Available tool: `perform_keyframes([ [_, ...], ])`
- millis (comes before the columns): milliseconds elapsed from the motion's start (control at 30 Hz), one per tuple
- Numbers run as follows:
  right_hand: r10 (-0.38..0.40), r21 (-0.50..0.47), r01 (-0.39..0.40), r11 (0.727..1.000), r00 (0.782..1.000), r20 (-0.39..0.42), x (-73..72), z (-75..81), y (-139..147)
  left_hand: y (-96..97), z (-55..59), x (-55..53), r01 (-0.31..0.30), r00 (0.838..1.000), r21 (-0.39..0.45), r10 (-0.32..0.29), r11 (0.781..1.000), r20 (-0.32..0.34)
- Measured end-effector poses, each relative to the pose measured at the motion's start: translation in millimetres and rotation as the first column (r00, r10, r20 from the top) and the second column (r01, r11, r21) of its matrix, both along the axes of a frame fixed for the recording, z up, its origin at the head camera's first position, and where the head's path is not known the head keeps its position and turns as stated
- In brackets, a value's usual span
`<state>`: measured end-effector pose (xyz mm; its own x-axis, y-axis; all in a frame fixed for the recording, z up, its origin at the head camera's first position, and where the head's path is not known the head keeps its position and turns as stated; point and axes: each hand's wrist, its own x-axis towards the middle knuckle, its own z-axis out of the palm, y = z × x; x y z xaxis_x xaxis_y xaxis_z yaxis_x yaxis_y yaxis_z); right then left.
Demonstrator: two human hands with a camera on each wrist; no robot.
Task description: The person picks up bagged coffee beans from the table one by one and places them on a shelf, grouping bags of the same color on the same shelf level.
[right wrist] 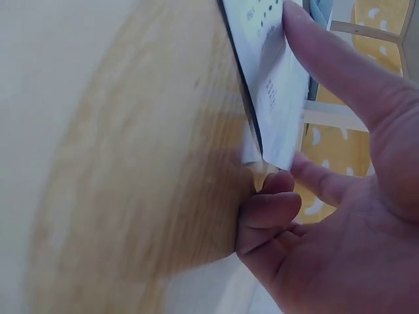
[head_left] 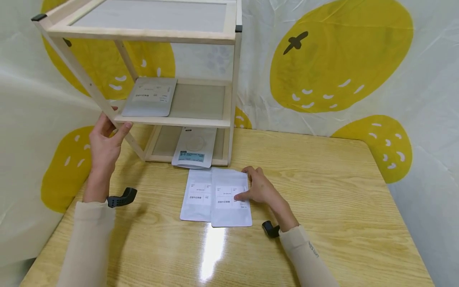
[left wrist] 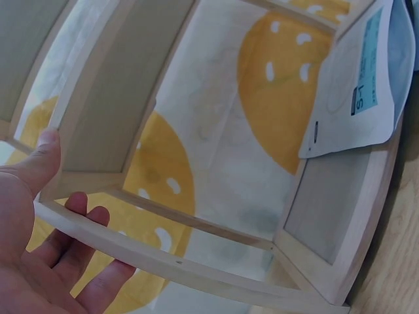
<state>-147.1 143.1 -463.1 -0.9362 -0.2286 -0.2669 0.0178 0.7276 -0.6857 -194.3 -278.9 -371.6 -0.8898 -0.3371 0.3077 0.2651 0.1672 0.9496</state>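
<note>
My left hand (head_left: 104, 137) grips the left front post of a wooden shelf rack (head_left: 172, 120), thumb at the middle shelf's corner and fingers behind the post. In the left wrist view the fingertips (left wrist: 98, 214) show past the post. My right hand (head_left: 261, 186) holds the right edge of a flat white pouch (head_left: 231, 215) on the table. Its thumb (right wrist: 327, 62) lies on the printed face, with the other fingers around the edge. A second white pouch (head_left: 196, 203) lies to the left, partly hidden under the first.
A silvery pouch (head_left: 148, 97) lies at the left of the middle shelf. Another pouch with a blue label (head_left: 193, 149) rests on the bottom shelf, sticking out over its front bar. Behind the wooden table (head_left: 322, 199) hangs a curtain (head_left: 254, 63) with yellow fruit shapes.
</note>
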Motion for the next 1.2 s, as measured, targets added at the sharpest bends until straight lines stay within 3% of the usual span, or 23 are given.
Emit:
perform_keyframes([
  [300, 0.028, -0.073, -0.034, 0.997, 0.996, -0.087, 4.4, -1.6, -1.4, -0.6, 1.1, -0.9, 0.009, 1.0, 0.019, -0.008, 1.0, -0.022],
  [600, 0.022, -0.05, -0.022, 0.999, 1.0, 0.014, 2.8, -0.2, -1.9, 0.3, 0.7, -1.2, 0.016, 1.0, 0.023, -0.015, 1.0, -0.023],
  [933, 0.045, -0.107, -0.046, 0.993, 0.999, -0.012, 5.6, 3.0, 0.6, 0.0, 1.8, -2.0, 0.001, 1.0, 0.008, -0.001, 1.0, -0.029],
  [1200, -0.003, -0.094, 0.007, 0.996, 0.999, 0.038, 5.4, 1.7, 1.4, 1.0, 1.1, -0.3, -0.003, 1.0, -0.006, 0.002, 1.0, -0.007],
])
